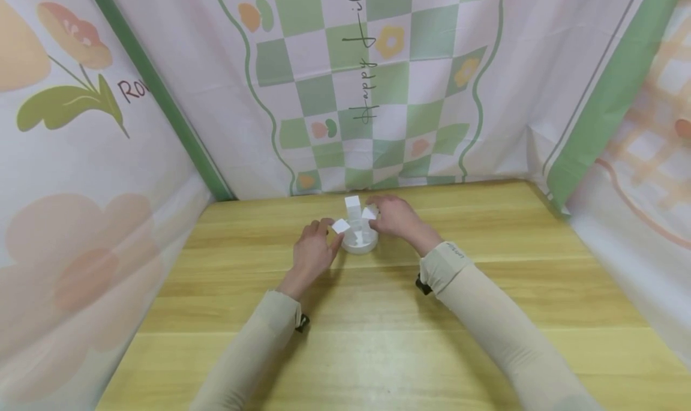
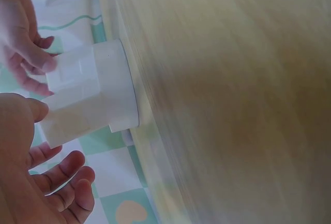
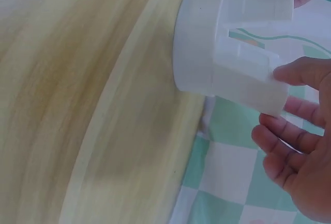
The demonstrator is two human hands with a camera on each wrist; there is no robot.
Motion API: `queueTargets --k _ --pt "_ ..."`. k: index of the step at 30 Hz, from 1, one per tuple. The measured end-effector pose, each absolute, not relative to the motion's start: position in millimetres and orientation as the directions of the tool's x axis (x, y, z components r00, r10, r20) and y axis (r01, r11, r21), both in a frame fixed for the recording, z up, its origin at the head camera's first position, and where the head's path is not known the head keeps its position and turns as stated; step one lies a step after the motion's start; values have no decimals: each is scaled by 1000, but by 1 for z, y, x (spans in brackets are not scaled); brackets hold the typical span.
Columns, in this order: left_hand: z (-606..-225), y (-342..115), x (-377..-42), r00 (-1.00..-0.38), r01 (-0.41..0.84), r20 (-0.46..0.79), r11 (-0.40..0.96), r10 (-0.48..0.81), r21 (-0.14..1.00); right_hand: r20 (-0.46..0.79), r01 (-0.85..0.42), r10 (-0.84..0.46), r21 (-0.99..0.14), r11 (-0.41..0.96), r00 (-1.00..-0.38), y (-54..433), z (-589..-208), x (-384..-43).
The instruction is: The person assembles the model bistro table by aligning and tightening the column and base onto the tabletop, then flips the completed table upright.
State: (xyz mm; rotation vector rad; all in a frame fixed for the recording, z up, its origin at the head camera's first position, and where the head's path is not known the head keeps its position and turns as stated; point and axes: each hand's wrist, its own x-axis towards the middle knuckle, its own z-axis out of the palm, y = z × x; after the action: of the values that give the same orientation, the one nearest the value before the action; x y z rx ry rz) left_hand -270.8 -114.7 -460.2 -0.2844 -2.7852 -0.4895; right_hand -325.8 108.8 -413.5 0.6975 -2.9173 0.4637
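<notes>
A white plastic piece with a round base [image 1: 360,245] stands on the wooden table. Three square-topped upright blocks rise from it, and the tallest-looking, the back block [image 1: 353,207], is touched by neither hand. My left hand [image 1: 313,249] pinches the left block [image 2: 77,115] at its top end, between thumb and index finger, with the other fingers loosely bent below. On the opposite side, my right hand [image 1: 396,218] pinches the right block [image 3: 248,79] the same way. Both wrist views show the round base [image 3: 199,40] low against the tabletop.
The wooden table [image 1: 378,339] stretches toward me on both sides of my forearms. Behind its far edge hangs a printed curtain [image 1: 372,99] with green and white checks. More patterned cloth [image 1: 81,249] hangs along the left side, and another panel [image 1: 637,159] along the right.
</notes>
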Motion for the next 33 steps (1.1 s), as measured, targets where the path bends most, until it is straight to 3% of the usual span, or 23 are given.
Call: queueTargets --k 5,12,24,33 --pt "-458 -114 -270 -938 238 318 921 136 309 170 -458 -430 -193 868 -887 113 -413 -323" --pt "-458 -114 -270 -942 228 310 921 128 315 155 -484 -460 -233 843 -875 118 -409 -321" --pt "-458 -113 -269 -933 242 336 916 130 319 176 -552 -533 -83 830 -827 123 -409 -312" --pt "-457 -112 -269 -927 249 350 917 134 310 159 -579 -568 -37 814 -808 128 -406 -311"
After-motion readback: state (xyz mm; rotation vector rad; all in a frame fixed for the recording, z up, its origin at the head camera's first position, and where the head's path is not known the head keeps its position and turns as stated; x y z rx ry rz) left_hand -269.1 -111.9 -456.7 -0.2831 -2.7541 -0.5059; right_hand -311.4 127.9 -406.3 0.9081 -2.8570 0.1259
